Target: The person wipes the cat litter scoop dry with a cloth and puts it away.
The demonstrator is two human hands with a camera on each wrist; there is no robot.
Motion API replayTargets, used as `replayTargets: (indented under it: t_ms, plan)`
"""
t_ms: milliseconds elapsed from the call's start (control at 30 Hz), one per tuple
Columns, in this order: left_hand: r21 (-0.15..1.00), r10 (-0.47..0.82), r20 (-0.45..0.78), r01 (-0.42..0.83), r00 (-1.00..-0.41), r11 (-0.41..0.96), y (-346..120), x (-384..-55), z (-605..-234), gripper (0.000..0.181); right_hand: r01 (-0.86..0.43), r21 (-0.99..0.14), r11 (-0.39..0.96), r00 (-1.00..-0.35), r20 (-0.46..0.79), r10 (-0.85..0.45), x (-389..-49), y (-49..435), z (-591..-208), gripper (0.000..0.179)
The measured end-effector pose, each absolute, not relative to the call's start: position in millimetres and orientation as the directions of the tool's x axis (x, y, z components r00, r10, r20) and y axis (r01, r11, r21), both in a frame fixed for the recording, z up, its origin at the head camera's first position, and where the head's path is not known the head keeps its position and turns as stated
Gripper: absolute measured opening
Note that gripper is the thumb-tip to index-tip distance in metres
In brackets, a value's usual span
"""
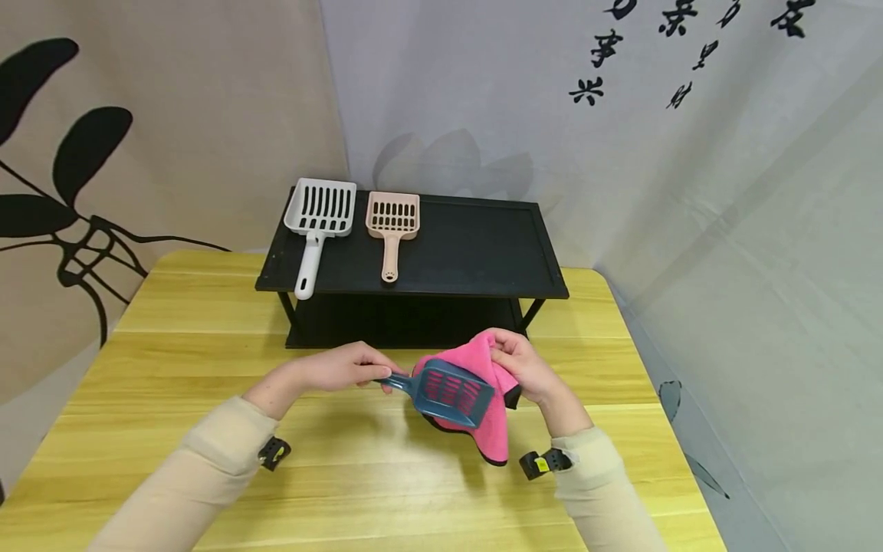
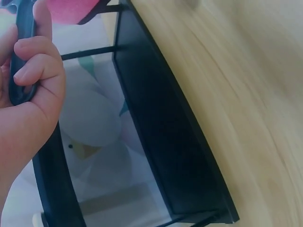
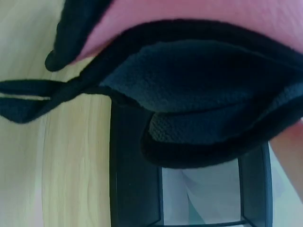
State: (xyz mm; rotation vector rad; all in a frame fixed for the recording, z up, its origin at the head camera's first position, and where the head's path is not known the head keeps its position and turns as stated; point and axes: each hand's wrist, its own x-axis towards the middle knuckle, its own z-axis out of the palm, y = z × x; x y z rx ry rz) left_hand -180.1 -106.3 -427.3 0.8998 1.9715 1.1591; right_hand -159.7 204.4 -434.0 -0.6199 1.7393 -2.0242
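Observation:
My left hand (image 1: 348,368) grips the handle of a dark blue slotted litter scoop (image 1: 451,392), held above the table with its head toward the right. In the left wrist view, the fingers curl round the scoop's handle (image 2: 24,52). Behind and under the scoop head hangs a pink cloth (image 1: 493,429) with a black edge; pink shows through the slots. My right hand (image 1: 527,368) holds the cloth bunched at its upper right, beside the scoop. In the right wrist view, the cloth's dark grey underside (image 3: 189,75) hides most of the hand.
A black two-tier rack (image 1: 476,245) stands at the back of the wooden table (image 1: 172,345). On its top lie a white litter scoop (image 1: 312,257) and a beige litter scoop (image 1: 391,249). A printed curtain (image 1: 448,92) hangs behind.

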Motion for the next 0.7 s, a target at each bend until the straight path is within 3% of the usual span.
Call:
replayTargets:
  t_ms: [367,700]
  plan:
    - [0.903,0.740,-0.257,0.119,-0.621,0.413,-115.7,-182.1,-431.1,0.030,0.042,-0.958,-0.283,-0.827,0.125,-0.548,-159.5,222.6,-433.9,0.015]
    - [0.905,0.645,-0.303,0.000,-0.702,0.425,-119.5,-185.9,-431.8,0.034,-0.038,-0.936,-0.351,-0.867,0.206,-0.455,-149.8,254.5,-429.5,0.022]
